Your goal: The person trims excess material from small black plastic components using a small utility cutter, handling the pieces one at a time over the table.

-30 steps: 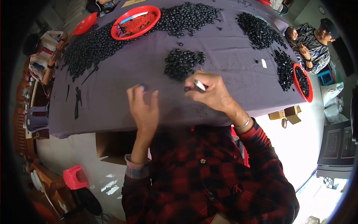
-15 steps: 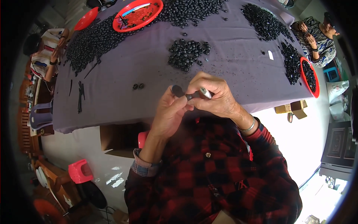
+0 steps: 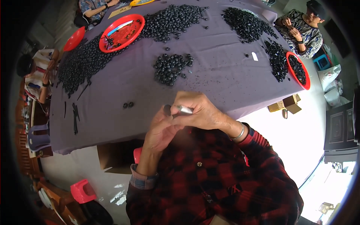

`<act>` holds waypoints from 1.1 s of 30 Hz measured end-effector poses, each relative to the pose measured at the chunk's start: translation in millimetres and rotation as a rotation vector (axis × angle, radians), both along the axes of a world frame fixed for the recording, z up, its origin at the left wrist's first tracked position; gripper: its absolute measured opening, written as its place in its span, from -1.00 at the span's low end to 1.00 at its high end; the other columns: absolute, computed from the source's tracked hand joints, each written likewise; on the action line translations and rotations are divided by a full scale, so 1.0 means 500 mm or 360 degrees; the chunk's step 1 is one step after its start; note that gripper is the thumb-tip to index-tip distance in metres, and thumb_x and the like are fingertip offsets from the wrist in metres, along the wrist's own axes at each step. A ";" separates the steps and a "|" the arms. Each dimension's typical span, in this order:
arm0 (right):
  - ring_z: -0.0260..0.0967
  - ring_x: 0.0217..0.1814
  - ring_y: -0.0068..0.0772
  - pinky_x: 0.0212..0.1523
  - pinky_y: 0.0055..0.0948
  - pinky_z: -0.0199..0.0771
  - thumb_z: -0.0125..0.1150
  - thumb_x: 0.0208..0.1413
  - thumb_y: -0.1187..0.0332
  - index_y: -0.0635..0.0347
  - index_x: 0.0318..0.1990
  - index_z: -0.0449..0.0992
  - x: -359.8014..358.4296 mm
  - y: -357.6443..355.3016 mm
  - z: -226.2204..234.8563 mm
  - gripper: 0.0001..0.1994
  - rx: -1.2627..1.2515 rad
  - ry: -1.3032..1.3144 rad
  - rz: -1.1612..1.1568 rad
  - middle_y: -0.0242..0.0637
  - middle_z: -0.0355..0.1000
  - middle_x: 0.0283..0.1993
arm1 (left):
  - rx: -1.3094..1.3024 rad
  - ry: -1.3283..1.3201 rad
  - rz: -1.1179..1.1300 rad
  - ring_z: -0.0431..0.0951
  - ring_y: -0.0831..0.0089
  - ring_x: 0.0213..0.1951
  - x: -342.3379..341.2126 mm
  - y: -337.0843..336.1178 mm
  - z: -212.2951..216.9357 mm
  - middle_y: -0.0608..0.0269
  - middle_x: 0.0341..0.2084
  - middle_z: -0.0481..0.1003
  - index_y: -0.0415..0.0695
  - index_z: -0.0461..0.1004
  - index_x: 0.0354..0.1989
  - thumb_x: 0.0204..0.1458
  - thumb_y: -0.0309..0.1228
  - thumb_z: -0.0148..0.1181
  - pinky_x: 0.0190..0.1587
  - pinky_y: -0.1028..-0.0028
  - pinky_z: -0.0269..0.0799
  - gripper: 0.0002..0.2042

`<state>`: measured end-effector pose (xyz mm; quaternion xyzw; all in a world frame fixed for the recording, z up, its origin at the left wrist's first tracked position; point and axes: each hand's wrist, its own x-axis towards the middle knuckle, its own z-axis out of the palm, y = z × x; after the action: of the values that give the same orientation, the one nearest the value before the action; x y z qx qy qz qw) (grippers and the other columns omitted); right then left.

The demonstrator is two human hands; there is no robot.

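Note:
My two hands meet just over the near edge of the cloth-covered table (image 3: 112, 129). My left hand (image 3: 160, 131) is closed on a small black round part (image 3: 167, 109), mostly covered by the fingers. In my right hand (image 3: 202, 112) is a slim tool with a whitish end (image 3: 185, 109); its kind does not show. The fingertips of both hands come together around the black part. Beyond them lies a small heap of black round parts (image 3: 170, 69). Two loose black parts (image 3: 128, 105) rest left of my hands.
A red tray (image 3: 122, 48) holding a light-blue and white tool stands among large heaps of black parts (image 3: 172, 22). Thin black pieces (image 3: 247, 26) are piled at right, beside a red basin (image 3: 307, 80). Other people sit at the left, far and right sides.
The head view has shifted, so the table appears lower and further left. My right hand has turned the slim tool, and the fingers now cover more of the black part.

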<state>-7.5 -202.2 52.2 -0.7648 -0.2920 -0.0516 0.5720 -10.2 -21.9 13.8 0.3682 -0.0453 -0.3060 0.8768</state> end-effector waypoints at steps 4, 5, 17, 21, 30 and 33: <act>0.33 -0.40 -0.56 -0.39 -0.50 0.33 0.39 -0.06 0.53 0.25 -0.41 0.50 -0.001 -0.001 0.002 -0.86 0.0110 0.0164 0.0078 -0.42 0.33 -0.43 | -0.0053 -0.0075 -0.0077 0.50 0.41 -0.26 0.003 0.005 -0.010 0.23 -0.25 0.44 -0.13 0.32 -0.14 0.06 -0.43 0.18 -0.19 0.42 0.48 -0.77; 0.33 -0.40 -0.56 -0.39 -0.50 0.33 0.39 -0.06 0.53 0.25 -0.41 0.50 -0.001 -0.003 0.004 -0.86 0.0119 0.0177 0.0087 -0.42 0.33 -0.43 | -0.0044 -0.0062 -0.0068 0.50 0.41 -0.26 0.003 0.006 -0.008 0.23 -0.25 0.44 -0.13 0.32 -0.14 0.06 -0.43 0.18 -0.19 0.42 0.48 -0.77; 0.35 -0.34 -0.52 -0.29 -0.46 0.36 0.16 0.13 0.37 0.29 -0.24 0.47 -0.011 -0.006 0.027 -0.85 -0.0065 0.0275 -0.0069 -0.32 0.38 -0.42 | -0.0280 -0.0101 0.0098 0.42 0.49 -0.26 0.014 0.011 -0.001 0.32 -0.32 0.42 -0.05 0.30 -0.18 0.12 -0.44 0.16 -0.15 0.42 0.42 -0.83; 0.39 -0.40 -0.33 -0.39 -0.37 0.39 0.22 0.11 0.34 0.21 -0.26 0.50 -0.021 0.002 0.018 -0.86 -0.0321 -0.0167 -0.0130 -0.28 0.40 -0.42 | -0.0328 -0.0116 0.0152 0.47 0.51 -0.22 0.013 0.014 -0.002 0.30 -0.27 0.45 -0.04 0.31 -0.18 0.14 -0.44 0.13 -0.08 0.41 0.44 -0.85; 0.39 -0.51 -0.24 -0.52 -0.27 0.36 0.32 0.00 0.27 0.15 -0.36 0.52 -0.014 0.003 -0.003 -0.82 -0.0417 -0.0388 -0.0226 -0.33 0.40 -0.52 | -0.0318 -0.0121 0.0098 0.49 0.49 -0.23 0.014 0.014 -0.006 0.29 -0.28 0.46 -0.07 0.31 -0.19 0.15 -0.42 0.13 -0.07 0.38 0.44 -0.86; 0.40 -0.52 -0.23 -0.51 -0.29 0.37 0.33 0.01 0.26 0.16 -0.38 0.53 -0.011 0.006 -0.016 -0.82 -0.0305 -0.0299 -0.0209 -0.31 0.43 -0.52 | -0.0279 -0.0146 0.0084 0.49 0.47 -0.24 0.018 0.018 -0.011 0.28 -0.29 0.46 -0.07 0.31 -0.19 0.14 -0.42 0.14 -0.10 0.37 0.45 -0.85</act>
<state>-13.0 -199.3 44.3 -0.8251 -0.2972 -0.1323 0.4619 -1.1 -13.0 8.4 0.3048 -0.1023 -0.2606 0.9103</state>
